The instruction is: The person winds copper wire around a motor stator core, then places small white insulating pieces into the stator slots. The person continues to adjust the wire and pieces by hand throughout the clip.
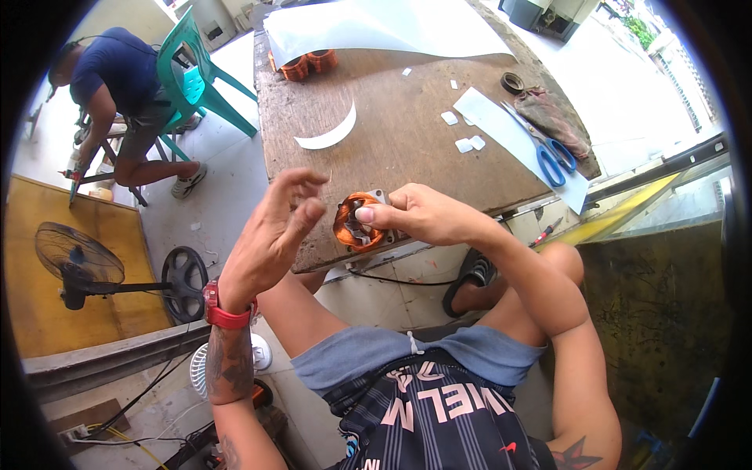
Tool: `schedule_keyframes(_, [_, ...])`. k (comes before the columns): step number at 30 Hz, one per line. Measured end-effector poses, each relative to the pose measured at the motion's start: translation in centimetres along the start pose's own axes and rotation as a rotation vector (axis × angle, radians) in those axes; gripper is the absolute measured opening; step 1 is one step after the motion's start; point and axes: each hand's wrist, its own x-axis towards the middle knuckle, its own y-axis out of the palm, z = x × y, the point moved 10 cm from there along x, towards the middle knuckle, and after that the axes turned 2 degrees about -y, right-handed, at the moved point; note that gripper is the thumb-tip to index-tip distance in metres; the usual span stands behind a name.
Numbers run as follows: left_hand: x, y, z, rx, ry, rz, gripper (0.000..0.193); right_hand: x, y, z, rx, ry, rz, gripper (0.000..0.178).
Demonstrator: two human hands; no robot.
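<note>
A small motor stator with orange copper windings and a pale metal core is held over the near edge of the wooden table. My right hand grips it from the right, the thumb laid across the middle of the coil. Just left of the stator my left hand is raised, a red watch on its wrist. Its fingers are bent but stand apart from the thumb, and I see nothing between them. What looks like a thin strand shows near the left fingertips, too fine to make out.
On the wooden table lie blue-handled scissors over a white strip, a cloth, a tape roll and a curved white strip. White sheeting partly covers copper coils. A person bends beside a green chair.
</note>
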Motion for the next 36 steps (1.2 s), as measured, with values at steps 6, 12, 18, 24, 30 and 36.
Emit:
schedule_keyframes(6, [-0.6, 2.2, -0.8, 0.201, 0.291, 0.127, 0.056, 1.5, -0.1, 0.0, -0.294, 0.133, 0.087, 0.092])
schedule_keyframes(12, [0.5, 3.0, -0.6, 0.175, 0.270, -0.021, 0.063, 0.4, -1.7, -0.9, -0.297, 0.268, 0.008, 0.091])
schedule_keyframes(18, [0.8, 4.8, -2.3, 0.388, 0.323, -0.090, 0.053, -7.9, -6.6, -1.9, -0.498, 0.325, -0.029, 0.052])
schedule_keyframes(24, [1.3, 3.6, 0.0, 0.226, 0.176, 0.271, 0.034, -8.5, -5.9, 2.7, -0.333, -0.486, -0.292, 0.021])
schedule_keyframes(30, [3.7, 3.8, -0.1, 0.391, 0.223, 0.421, 0.031, -5.2, -5.3, 4.2, -0.447, -0.667, -0.328, 0.031])
schedule_keyframes(36, [3.3, 3.6, 0.5, 0.280, 0.236, 0.275, 0.028, -5.0, -4.2, 2.4, -0.428, -0.668, -0.409, 0.027])
